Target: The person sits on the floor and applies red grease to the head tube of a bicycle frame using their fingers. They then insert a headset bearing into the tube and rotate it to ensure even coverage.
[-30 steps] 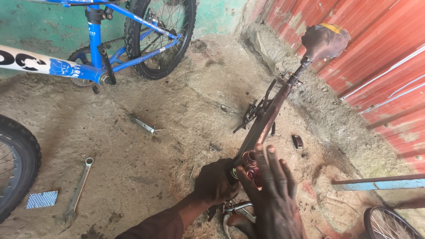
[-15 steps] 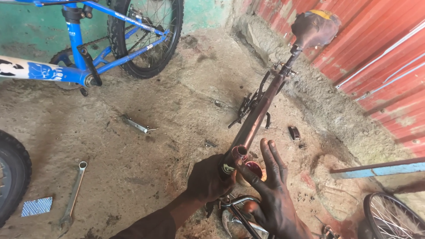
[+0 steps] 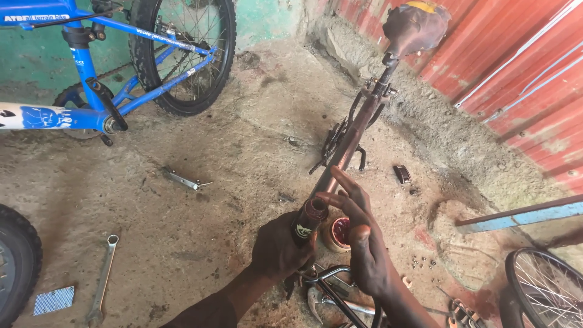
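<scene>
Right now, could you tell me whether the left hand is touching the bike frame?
Touching: the head view shows the left hand wrapped around the bike frame's head tube.

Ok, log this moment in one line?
left hand: grips dark brown bicycle frame head tube | right hand: open, fingertip at tube rim | small grease tub: beneath

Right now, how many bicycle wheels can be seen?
3: the blue bike's rear wheel at top left, a tyre cut off at the left edge, a spoked wheel at bottom right. Others may lie outside the frame.
</scene>
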